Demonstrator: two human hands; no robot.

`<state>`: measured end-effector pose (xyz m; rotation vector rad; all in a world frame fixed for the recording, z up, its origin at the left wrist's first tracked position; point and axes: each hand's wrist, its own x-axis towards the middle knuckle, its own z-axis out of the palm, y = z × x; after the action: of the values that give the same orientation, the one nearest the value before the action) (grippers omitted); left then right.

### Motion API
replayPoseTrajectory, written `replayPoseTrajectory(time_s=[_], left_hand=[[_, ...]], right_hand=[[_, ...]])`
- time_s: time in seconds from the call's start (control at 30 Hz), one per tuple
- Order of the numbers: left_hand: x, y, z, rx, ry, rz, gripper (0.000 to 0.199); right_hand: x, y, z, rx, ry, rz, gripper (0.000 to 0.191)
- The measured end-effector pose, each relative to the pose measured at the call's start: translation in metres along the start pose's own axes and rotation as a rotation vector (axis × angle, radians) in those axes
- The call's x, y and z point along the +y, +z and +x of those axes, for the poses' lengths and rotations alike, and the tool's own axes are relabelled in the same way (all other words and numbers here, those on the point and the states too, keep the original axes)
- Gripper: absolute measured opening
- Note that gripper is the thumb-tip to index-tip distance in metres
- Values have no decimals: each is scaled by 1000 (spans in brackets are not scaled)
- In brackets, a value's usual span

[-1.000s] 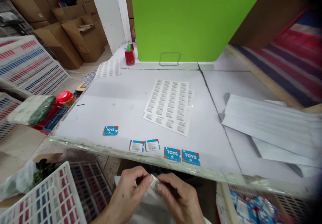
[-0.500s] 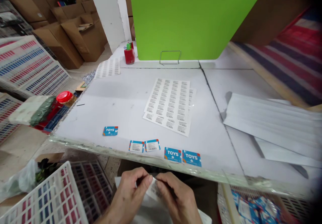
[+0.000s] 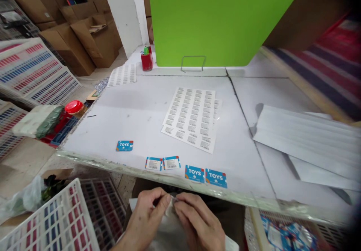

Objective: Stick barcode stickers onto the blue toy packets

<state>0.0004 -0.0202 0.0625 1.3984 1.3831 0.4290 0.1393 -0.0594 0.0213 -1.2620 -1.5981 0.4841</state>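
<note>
Below the front edge of the table, my left hand pinches the edge of a white label sheet between thumb and forefinger. My right hand is closed against the same sheet from the other side, fingers bent, partly hiding it. Two blue TOYS cards lie face up at the table edge just above my right hand. Left of them are two cards with barcode labels showing, and another single TOYS card lies farther left.
Sheets of barcode labels lie mid-table, another label sheet at the far left. A red cup stands by the green board. White papers rest at right. Plastic baskets flank the table below, one with blue packs.
My right hand's fingers have shifted and curled further over the sheet, and the printed part seen between the hands is now mostly covered. My left hand keeps its pinch.
</note>
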Motion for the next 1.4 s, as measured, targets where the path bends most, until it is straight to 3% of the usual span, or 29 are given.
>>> replayPoseTrajectory(time_s=[0.13, 0.27, 0.53, 0.87, 0.97, 1.07, 1.2, 1.3, 1.4], left_hand=[[-1, 1, -2, -9, -15, 5, 37], [1, 3, -2, -4, -15, -11, 37], [-7, 4, 2, 38, -49, -78, 37], [-12, 10, 3, 31, -21, -116, 35], [-15, 8, 6, 1, 49, -23, 34], [-18, 6, 11, -11, 161, 117, 31], [-20, 12, 20, -87, 479, 302, 25], [-24, 23, 27, -162, 665, 455, 22], [-31, 32, 31, -167, 706, 567, 21]], right_hand=[[4, -2, -2, 19, 49, 1, 27], [7, -1, -2, -70, -42, -27, 29], [8, 3, -16, 80, 41, -25, 23], [11, -4, -14, -29, -18, -98, 16], [5, -14, -11, -39, 3, -109, 10], [11, -37, 3, -16, 154, -110, 13], [41, -64, 35, -115, 280, -184, 14], [61, -65, 54, -286, 241, -181, 14], [71, -55, 62, -403, 200, -172, 14]])
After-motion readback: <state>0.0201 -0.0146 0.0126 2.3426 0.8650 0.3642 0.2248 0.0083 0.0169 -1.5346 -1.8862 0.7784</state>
